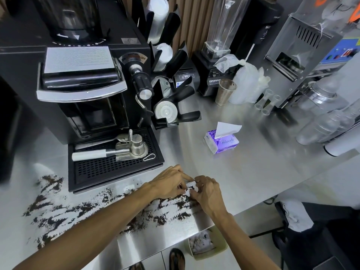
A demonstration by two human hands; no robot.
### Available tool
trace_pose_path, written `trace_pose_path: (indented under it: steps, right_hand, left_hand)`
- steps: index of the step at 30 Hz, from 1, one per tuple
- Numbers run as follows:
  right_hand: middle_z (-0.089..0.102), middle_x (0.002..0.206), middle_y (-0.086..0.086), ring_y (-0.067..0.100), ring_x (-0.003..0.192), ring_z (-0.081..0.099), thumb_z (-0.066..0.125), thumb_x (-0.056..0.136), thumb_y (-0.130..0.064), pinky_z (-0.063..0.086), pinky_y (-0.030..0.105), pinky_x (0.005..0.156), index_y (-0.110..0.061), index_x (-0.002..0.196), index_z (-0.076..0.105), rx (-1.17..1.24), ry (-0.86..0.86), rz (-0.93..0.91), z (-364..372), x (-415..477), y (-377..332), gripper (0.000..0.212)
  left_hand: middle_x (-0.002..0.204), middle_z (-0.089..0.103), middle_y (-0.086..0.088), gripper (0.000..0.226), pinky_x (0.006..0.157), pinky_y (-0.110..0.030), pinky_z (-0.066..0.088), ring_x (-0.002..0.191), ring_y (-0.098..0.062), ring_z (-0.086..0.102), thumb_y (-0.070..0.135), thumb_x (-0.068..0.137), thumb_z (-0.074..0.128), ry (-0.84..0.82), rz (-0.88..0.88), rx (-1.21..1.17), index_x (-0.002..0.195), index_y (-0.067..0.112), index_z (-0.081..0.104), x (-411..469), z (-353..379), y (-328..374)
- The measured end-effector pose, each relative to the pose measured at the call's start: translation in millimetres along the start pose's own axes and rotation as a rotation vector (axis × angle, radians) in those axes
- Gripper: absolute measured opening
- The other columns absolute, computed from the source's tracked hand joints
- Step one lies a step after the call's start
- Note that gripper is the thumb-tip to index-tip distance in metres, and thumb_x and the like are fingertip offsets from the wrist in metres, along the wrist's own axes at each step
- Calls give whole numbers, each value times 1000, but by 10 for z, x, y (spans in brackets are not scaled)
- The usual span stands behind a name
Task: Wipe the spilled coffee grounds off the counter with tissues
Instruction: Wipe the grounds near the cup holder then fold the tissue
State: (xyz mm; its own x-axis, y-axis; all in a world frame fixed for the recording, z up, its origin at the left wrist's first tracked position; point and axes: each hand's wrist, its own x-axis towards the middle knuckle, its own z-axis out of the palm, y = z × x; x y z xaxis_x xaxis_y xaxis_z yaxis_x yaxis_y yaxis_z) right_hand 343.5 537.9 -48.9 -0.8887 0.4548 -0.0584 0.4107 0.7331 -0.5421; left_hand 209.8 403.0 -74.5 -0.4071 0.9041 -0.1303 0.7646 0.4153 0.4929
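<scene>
Dark coffee grounds [81,209] lie scattered along the front of the steel counter [253,172], from the far left to under my hands. My left hand [169,184] and my right hand [207,193] meet over the grounds and together pinch a small crumpled white tissue [191,189], mostly hidden by the fingers. A purple tissue pack [221,142] with one white sheet sticking up sits on the counter behind my hands.
A black coffee grinder [83,78] with a drip tray [116,162] holding a portafilter stands at left. A blender, a metal cup [225,92], bagged plastic cups and a sealing machine fill the back right. Below the counter edge a small bin [206,244] holds used tissues.
</scene>
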Motion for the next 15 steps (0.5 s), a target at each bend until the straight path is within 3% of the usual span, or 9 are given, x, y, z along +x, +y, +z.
trace_pose_path:
  steps: [5, 10, 13, 15]
  right_hand:
    - [56, 80, -7, 12, 78, 52, 74, 80, -21, 38, 15, 67, -18, 108, 71, 10, -10, -12, -20, -10, -22, 29]
    - [52, 79, -5, 5, 59, 49, 69, 82, -10, 36, 4, 59, -14, 109, 73, 68, -19, -45, -43, -37, -53, 27]
    - [54, 81, -2, 7, 60, 51, 67, 84, -9, 36, 1, 60, -11, 110, 73, 56, -43, -73, -44, -40, -37, 27]
    - [56, 87, -2, 6, 66, 53, 68, 84, -11, 36, -1, 64, -8, 115, 70, 62, -65, -64, -50, -38, -19, 32]
  left_hand:
    - [117, 59, 6, 27, 89, -25, 40, 104, -9, 48, 45, 81, 70, 1, 8, -67, 102, 29, 67, -12, -69, 55]
    - [112, 59, 2, 33, 88, -32, 47, 102, -15, 53, 49, 77, 72, 41, -29, -114, 102, 30, 61, -24, -50, 85]
    - [96, 56, 7, 34, 80, -34, 51, 90, -12, 55, 45, 75, 77, 44, -34, -151, 97, 36, 53, -25, -90, 149]
    - [97, 55, 7, 37, 81, -34, 51, 91, -10, 55, 43, 75, 78, 42, -41, -173, 101, 36, 52, -40, -89, 166]
